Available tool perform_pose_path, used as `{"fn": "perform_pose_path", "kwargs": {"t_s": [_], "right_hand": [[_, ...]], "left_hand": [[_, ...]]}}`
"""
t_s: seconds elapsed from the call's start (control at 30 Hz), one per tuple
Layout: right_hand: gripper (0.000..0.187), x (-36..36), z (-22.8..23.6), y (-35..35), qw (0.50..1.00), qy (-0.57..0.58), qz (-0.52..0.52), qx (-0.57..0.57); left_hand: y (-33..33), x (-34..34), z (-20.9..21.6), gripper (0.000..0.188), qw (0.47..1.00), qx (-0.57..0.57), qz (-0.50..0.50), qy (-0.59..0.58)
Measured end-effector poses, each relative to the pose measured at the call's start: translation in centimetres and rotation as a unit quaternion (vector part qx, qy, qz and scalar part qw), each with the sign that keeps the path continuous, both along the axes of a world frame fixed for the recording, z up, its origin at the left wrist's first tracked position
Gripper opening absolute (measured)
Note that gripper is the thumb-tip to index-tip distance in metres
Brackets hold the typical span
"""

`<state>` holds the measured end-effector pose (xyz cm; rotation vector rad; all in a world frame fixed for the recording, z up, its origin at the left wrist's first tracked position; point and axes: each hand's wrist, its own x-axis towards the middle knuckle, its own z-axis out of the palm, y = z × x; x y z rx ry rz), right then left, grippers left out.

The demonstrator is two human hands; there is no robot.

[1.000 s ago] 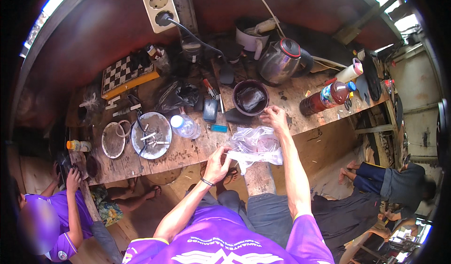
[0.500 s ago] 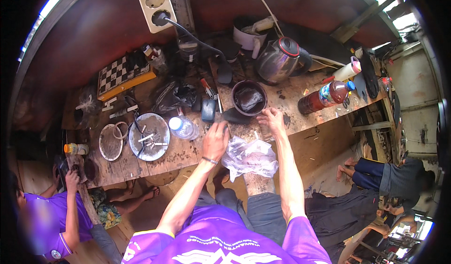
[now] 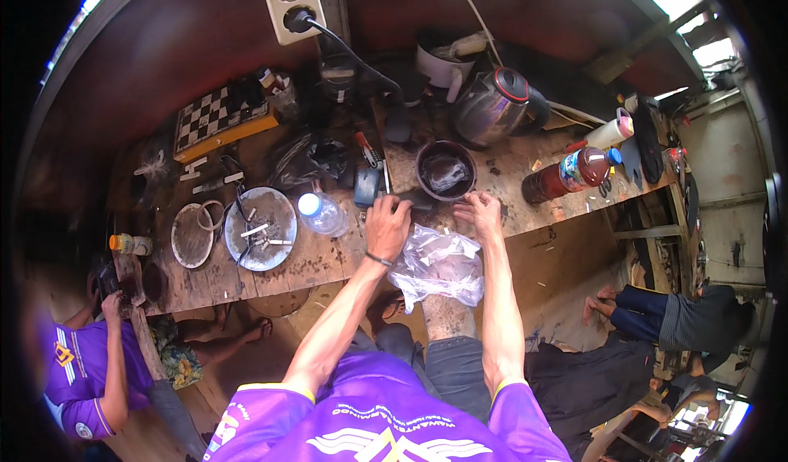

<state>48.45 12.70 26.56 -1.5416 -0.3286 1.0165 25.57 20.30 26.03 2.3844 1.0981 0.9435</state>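
My left hand (image 3: 387, 224) is at the table's front edge, beside a small dark flat object (image 3: 420, 206). Its fingers are bent and a little apart, with nothing visible in them. Just below the rim of a round dark bowl (image 3: 446, 170) is my right hand (image 3: 480, 213), fingers loosely curled and apart. The bowl holds a dark, shiny, plastic-looking packet (image 3: 447, 176). Between my forearms a crumpled clear plastic bag (image 3: 439, 265) lies near the table edge; its contents are hard to make out.
A clear bottle with a blue cap (image 3: 322, 214), a plate of cigarette butts (image 3: 261, 236) and a chessboard box (image 3: 222, 121) are to the left. An electric kettle (image 3: 492, 107) and a bottle of dark red liquid (image 3: 570, 174) stand rightward. Other people sit at both sides.
The view has shifted slightly. My left hand has moved up and right, closer to the bowl and the dark flat object. My right hand has come slightly away from the bowl's rim.
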Motion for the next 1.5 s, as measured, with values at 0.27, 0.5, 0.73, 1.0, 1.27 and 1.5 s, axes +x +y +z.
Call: {"fn": "perform_pose_path", "kwargs": {"t_s": [0.27,0.5,0.73,1.0,1.27,1.5], "right_hand": [[0.023,-1.2,-1.5,0.4,0.999,0.018,0.034,-0.007],[0.034,-1.5,-0.4,0.7,0.997,0.002,0.072,-0.033],[0.047,-0.4,0.5,0.1,0.994,-0.021,0.084,-0.059],[0.044,-0.4,2.4,-5.8,0.990,-0.141,0.005,-0.013],[0.036,-4.6,2.4,-9.5,0.941,-0.335,0.006,-0.055],[0.031,-8.8,3.2,-9.0,0.837,-0.546,-0.001,0.043]], "left_hand": [[-5.0,-10.3,1.5,0.019,0.999,-0.017,0.031,-0.006],[-6.6,-18.9,2.2,0.013,0.991,-0.004,0.123,0.058],[-3.4,-19.6,0.3,0.013,0.970,-0.044,0.209,0.118],[-5.3,-21.4,1.0,0.030,0.986,-0.061,0.149,0.044],[-13.6,-28.9,1.3,0.019,0.978,-0.149,0.137,0.053],[-26.0,-37.6,1.2,0.021,0.889,-0.305,0.321,0.115]]}}
